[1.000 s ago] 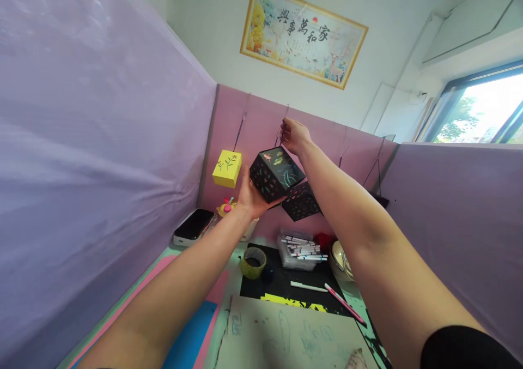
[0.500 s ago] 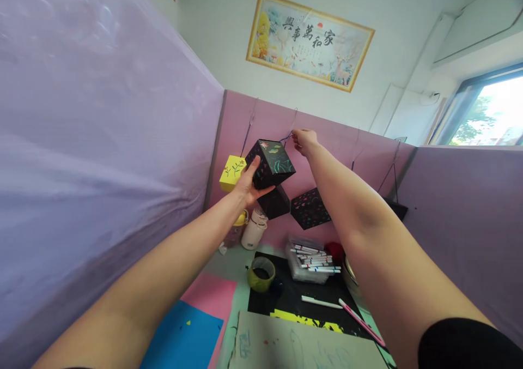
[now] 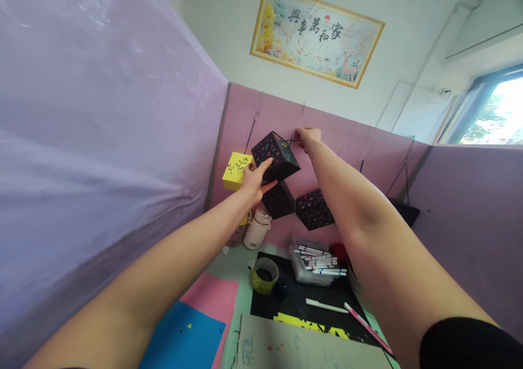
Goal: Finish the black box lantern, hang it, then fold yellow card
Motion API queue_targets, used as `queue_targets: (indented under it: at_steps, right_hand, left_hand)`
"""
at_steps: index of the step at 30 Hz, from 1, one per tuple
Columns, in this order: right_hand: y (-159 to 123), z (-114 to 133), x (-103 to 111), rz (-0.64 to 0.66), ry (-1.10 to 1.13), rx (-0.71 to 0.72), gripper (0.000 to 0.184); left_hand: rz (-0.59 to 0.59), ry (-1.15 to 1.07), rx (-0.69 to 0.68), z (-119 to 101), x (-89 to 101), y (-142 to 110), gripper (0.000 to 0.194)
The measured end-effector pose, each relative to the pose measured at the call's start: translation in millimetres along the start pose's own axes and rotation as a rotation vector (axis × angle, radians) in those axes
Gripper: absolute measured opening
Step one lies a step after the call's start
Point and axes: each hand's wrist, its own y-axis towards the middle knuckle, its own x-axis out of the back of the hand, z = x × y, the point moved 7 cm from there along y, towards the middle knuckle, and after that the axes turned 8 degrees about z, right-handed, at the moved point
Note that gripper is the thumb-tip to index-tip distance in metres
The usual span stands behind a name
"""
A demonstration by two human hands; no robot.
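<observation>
Head view: a black paper box with colourful drawn patterns (image 3: 269, 151) is held tilted near the centre, before a pink partition (image 3: 347, 134). The left hand (image 3: 254, 182) has its thumb and fingers spread around the box's near side and underside. At the box's 2 o'clock, the right hand (image 3: 308, 139) seems to pinch a dark cord (image 3: 291, 140); a thin wire loop (image 3: 303, 113) hangs at 1 o'clock. The left hand's support looks light, so a slip could tip the box toward the insulated bottle (image 3: 255, 233), between 6 and 7 o'clock, or the marker pens (image 3: 322, 265) at 5. Squeezing too hard might dent the thin sides. A sideways swing could knock the yellow box (image 3: 235, 170) close by at 9 o'clock, or the plain black box (image 3: 280, 201) at 6. Pulling hard on the cord could loosen its attachment, which is too small to make out.
</observation>
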Motion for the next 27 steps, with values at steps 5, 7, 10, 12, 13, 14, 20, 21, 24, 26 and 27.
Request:
queue_targets:
  at_steps: [5,7,10,12,13,14,20,21,24,26,27]
  right_hand:
    - [2.3,-5.5,-1.8,-0.025,0.008,-0.021,0.022]
    - [1.5,-7.3,-3.8,-0.014,0.021,-0.046,0.023]
    - [-2.1,-10.5,-8.5,0.021,0.052,-0.093,0.025]
    - [-6.2,-12.9,-11.4,0.045,0.066,-0.119,0.025]
    - [-8.6,-14.4,-12.6,0.055,0.068,-0.13,0.025]
    - [-11.4,-16.2,-13.5,0.064,0.065,-0.139,0.025]
    - [-38.6,-32.7,-15.7,0.098,0.009,-0.106,0.022]
    - [-46.2,-36.3,-15.0,0.096,-0.006,-0.081,0.02]
    - [-76.4,-48.8,-9.5,0.071,-0.06,0.026,0.014]
    - [-102.0,-59.5,-3.7,0.044,-0.098,0.106,0.017]
    - [-115.8,-65.9,-1.0,0.038,-0.114,0.142,0.021]
  left_hand:
    - [0.023,-0.026,-0.013,5.8,6.3,1.3,0.061]
    - [0.019,-0.028,-0.021,7.5,9.9,1.0,0.062]
    - [0.006,-0.029,-0.028,11.1,16.1,-0.5,0.061]
    - [0.009,-0.033,-0.023,14.0,19.1,-1.6,0.06]
    - [0.013,-0.038,-0.017,15.4,20.4,-2.1,0.059]
    - [0.018,-0.045,-0.01,16.8,21.4,-2.7,0.059]
    - [0.046,-0.064,0.003,18.7,25.7,-9.7,0.057]
    - [0.05,-0.067,0.002,18.2,25.9,-11.6,0.056]
    - [0.04,-0.061,0.003,16.0,26.8,-17.5,0.054]
    - [0.022,-0.026,-0.001,13.3,27.9,-20.7,0.055]
    - [0.011,-0.002,-0.005,11.7,28.8,-22.1,0.058]
